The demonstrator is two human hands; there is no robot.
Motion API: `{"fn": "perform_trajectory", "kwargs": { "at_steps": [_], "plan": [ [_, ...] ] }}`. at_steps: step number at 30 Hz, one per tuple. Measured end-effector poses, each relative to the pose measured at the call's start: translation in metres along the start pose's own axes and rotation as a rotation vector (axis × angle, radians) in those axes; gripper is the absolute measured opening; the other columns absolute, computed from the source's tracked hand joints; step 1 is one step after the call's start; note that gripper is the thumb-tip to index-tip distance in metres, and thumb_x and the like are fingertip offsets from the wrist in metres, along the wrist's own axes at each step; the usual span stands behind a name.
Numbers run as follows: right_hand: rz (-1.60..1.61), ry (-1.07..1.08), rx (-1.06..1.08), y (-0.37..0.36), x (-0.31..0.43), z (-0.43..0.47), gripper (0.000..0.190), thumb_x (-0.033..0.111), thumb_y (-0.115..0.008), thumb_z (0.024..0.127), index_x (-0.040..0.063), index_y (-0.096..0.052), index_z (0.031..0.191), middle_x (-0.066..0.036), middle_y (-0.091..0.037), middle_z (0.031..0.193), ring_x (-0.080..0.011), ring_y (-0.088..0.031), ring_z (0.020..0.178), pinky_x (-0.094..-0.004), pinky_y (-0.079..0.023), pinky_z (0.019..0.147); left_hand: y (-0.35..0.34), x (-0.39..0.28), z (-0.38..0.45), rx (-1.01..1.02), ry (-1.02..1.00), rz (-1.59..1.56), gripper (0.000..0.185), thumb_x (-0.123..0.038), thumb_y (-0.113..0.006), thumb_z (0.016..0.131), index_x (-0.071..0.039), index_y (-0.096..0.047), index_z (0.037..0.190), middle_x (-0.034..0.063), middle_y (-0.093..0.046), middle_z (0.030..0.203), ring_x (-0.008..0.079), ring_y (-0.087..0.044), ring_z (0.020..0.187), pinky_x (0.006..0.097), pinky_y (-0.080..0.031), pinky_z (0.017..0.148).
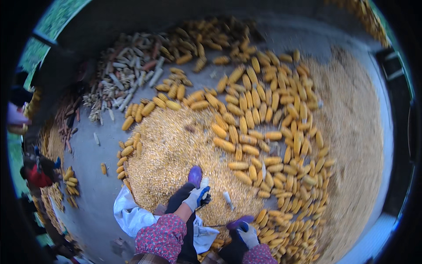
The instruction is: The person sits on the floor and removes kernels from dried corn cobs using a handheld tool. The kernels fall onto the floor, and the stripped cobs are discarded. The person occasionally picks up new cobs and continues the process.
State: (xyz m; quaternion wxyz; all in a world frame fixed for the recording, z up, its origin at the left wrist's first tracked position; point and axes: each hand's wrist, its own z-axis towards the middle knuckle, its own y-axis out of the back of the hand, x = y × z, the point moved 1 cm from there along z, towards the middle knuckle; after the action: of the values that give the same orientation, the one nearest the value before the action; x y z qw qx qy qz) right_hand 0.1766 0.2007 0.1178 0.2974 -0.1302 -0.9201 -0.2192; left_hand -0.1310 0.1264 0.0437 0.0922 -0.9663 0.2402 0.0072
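My left hand (pixel 197 198), in a white and blue work glove, is closed around a pale, mostly bare corn cob (pixel 205 183), just over a purple shoe (pixel 195 175). My right hand (pixel 248 235), gloved alike, hangs near the other purple shoe (pixel 240 222); its fingers are partly hidden, and whether it holds anything cannot be told. A pile of loose corn kernels (pixel 165 145) spreads before me around my feet. Another pale bare cob (pixel 228 200) lies on the kernels between my hands.
Yellow corn ears (pixel 252 109) lie in a wide band around the kernels. Stripped cobs (pixel 123 72) are heaped at upper left. A white sack (pixel 132 211) lies beside my legs. More grain (pixel 352 148) covers the right side. A person in red (pixel 39 176) is at the far left.
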Motion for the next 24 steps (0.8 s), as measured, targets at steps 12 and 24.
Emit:
{"fn": "perform_trajectory", "kwargs": {
  "at_steps": [12, 24],
  "plan": [
    [0.021, 0.010, -0.241, 0.120, 0.189, 0.013, 0.027, 0.026, -0.059, 0.084, 0.006, -0.064, 0.101, -0.009, -0.065, 0.077, -0.0138, -0.061, 0.063, -0.0282, -0.049, 0.057, 0.180, -0.343, -0.203, -0.365, -0.877, -0.438, 0.032, -0.034, -0.052, 0.088, -0.013, -0.046, 0.111, 0.0095, -0.057, 0.086, 0.0256, -0.058, 0.062, 0.0398, -0.053, 0.061],
    [0.655, -0.346, -0.139, 0.167, 0.126, 0.018, 0.033, 0.052, -0.045, 0.082, 0.021, -0.046, 0.069, -0.002, -0.039, 0.056, -0.0192, -0.040, 0.047, -0.0357, -0.031, 0.040, 0.139, -0.203, -0.233, -0.018, -0.220, 0.111, 0.022, -0.013, -0.059, 0.085, -0.004, -0.049, 0.102, 0.0216, -0.060, 0.079, 0.0392, -0.063, 0.062, 0.0509, -0.054, 0.050]
  ]
}}
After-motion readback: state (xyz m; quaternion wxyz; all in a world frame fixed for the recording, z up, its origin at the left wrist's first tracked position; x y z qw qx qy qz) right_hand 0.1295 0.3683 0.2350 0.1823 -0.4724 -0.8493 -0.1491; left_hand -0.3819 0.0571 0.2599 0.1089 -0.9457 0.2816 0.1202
